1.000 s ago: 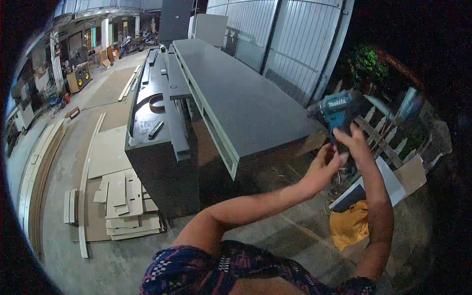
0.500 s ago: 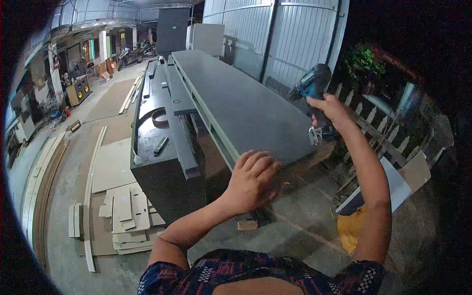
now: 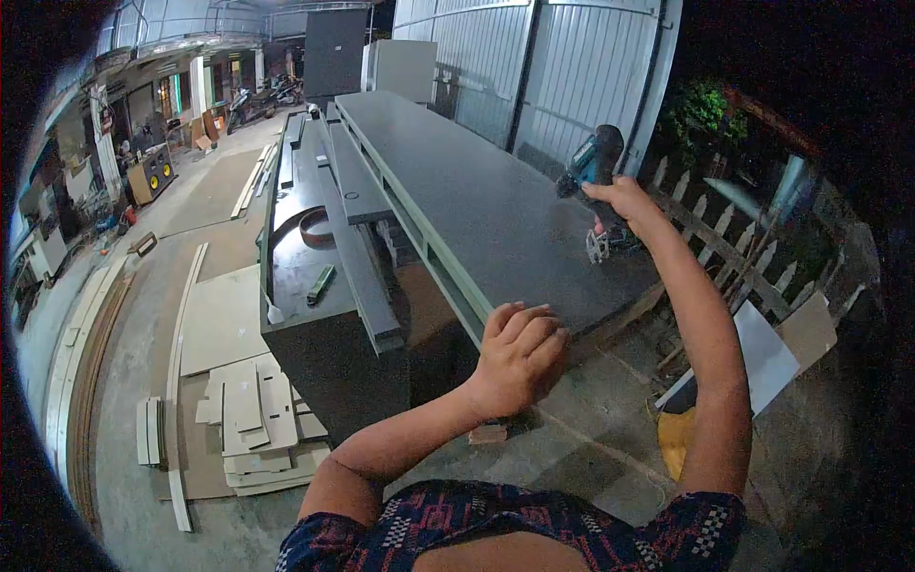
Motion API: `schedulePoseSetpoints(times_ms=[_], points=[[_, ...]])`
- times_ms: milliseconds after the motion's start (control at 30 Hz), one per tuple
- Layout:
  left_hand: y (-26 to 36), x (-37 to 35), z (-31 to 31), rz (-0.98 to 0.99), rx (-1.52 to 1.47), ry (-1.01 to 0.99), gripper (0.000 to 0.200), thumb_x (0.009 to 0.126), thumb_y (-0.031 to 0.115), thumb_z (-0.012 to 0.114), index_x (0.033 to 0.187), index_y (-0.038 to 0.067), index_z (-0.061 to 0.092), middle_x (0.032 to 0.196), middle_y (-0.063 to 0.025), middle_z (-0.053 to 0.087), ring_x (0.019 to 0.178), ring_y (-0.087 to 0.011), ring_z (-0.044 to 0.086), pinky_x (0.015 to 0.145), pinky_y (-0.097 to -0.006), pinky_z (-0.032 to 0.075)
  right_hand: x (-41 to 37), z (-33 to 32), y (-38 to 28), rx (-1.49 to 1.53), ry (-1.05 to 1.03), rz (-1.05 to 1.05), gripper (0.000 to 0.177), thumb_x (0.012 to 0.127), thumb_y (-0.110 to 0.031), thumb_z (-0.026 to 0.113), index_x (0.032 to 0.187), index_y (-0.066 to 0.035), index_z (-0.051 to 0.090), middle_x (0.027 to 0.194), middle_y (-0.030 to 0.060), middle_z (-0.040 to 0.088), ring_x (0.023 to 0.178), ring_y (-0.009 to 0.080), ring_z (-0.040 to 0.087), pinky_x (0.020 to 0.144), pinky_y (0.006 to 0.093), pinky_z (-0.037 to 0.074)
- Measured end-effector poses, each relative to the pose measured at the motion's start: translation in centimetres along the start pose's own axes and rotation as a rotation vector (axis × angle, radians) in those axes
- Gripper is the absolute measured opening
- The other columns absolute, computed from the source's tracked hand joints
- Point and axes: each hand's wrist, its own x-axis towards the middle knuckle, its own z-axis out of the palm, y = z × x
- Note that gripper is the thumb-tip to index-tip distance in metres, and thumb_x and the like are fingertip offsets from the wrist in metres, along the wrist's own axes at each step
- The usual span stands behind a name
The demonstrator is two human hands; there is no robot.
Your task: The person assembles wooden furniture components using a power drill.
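Observation:
My right hand (image 3: 629, 202) grips a teal and black power drill (image 3: 593, 167) above the near right part of a long dark panel (image 3: 477, 191). A small metal piece (image 3: 598, 245) shows just below the drill, by the panel's surface. At the panel's near end is my left hand (image 3: 519, 355), with its fingers curled over the edge. Whether that hand holds anything else is hidden. The panel's left side shows a pale green frame edge (image 3: 429, 257).
Left of the panel stands a dark cabinet (image 3: 305, 329) bearing a brown roll of edging (image 3: 315, 229), a green-cased tool (image 3: 321, 284) and dark strips (image 3: 353, 248). Pale boards (image 3: 253, 415) lie on the floor. A picket fence (image 3: 724, 229) runs along the right.
The drill and my right hand have moved slightly left. My left hand has shifted right and a little down along the near edge. The camera view has shifted slightly.

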Motion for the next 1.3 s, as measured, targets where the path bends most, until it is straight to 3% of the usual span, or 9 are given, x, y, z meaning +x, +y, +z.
schedulePoseSetpoints(times_ms=[500, 600, 700, 867, 1000, 1300], points=[[-0.6, -0.8, 0.4, 0.033, -0.061, 0.052, 0.036, 0.064, 0.019, 0.063, 0.097, 0.007, 0.058, 0.096, -0.0074, 0.057, 0.1, -0.0257, 0.054, 0.086, -0.044, 0.037, -1.2, 0.7, -0.8, -0.076, -0.069, 0.0, 0.028, 0.077, -0.026, 0.066, 0.087, -0.002, 0.057, 0.068, 0.0043, 0.055, 0.046, 0.0141, 0.051, 0.04, 0.0278, 0.045], [-0.9, -0.2, 0.5, 0.074, -0.132, 0.059, 0.039, 0.063, 0.02, 0.062, 0.099, 0.006, 0.058, 0.099, -0.0086, 0.058, 0.101, -0.0272, 0.054, 0.086, -0.0446, 0.037, -0.5, -0.1, -1.3, -0.101, -0.057, 0.05, 0.028, 0.077, -0.027, 0.066, 0.088, -0.003, 0.057, 0.072, 0.0044, 0.056, 0.05, 0.0135, 0.051, 0.041, 0.0278, 0.046], [-1.4, 0.4, 0.0, 0.115, -0.28, 0.101, 0.033, 0.063, 0.011, 0.062, 0.095, 0.004, 0.056, 0.098, -0.0096, 0.054, 0.099, -0.0264, 0.052, 0.085, -0.0426, 0.037, -0.3, -0.1, -1.9, -0.13, -0.046, 0.044, 0.028, 0.077, -0.025, 0.066, 0.09, -0.003, 0.057, 0.072, 0.0043, 0.056, 0.05, 0.0137, 0.052, 0.041, 0.0283, 0.046], [-1.9, -0.2, -0.2, 0.157, -0.301, 0.088, 0.032, 0.067, 0.015, 0.058, 0.096, 0.004, 0.056, 0.098, -0.0102, 0.054, 0.098, -0.0269, 0.053, 0.084, -0.0424, 0.037, -0.2, 0.5, -1.5, -0.065, -0.039, 0.003, 0.024, 0.076, -0.021, 0.067, 0.088, -0.003, 0.057, 0.071, 0.0044, 0.057, 0.049, 0.0146, 0.052, 0.039, 0.0293, 0.045], [-2.3, -1.1, 0.4, 0.188, -0.338, 0.071, 0.035, 0.07, 0.022, 0.057, 0.1, 0.005, 0.058, 0.105, -0.0116, 0.057, 0.1, -0.0293, 0.053, 0.085, -0.0449, 0.037, -0.4, 2.8, -1.7, -0.037, 0.038, -0.03, 0.023, 0.076, -0.019, 0.066, 0.087, -0.001, 0.057, 0.068, 0.0054, 0.057, 0.046, 0.0158, 0.052, 0.039, 0.0298, 0.045], [-3.2, -1.9, 0.6, 0.233, -0.383, 0.118, 0.028, 0.077, 0.022, 0.053, 0.099, 0.005, 0.058, 0.106, -0.0133, 0.054, 0.101, -0.0306, 0.053, 0.084, -0.0455, 0.038, 2.1, 12.0, -5.1, 0.201, -0.19, -0.045, 0.029, 0.078, -0.02, 0.067, 0.087, 0.001, 0.049, 0.066, 0.008, 0.053, 0.048, 0.0174, 0.055, 0.042, 0.0298, 0.049]])
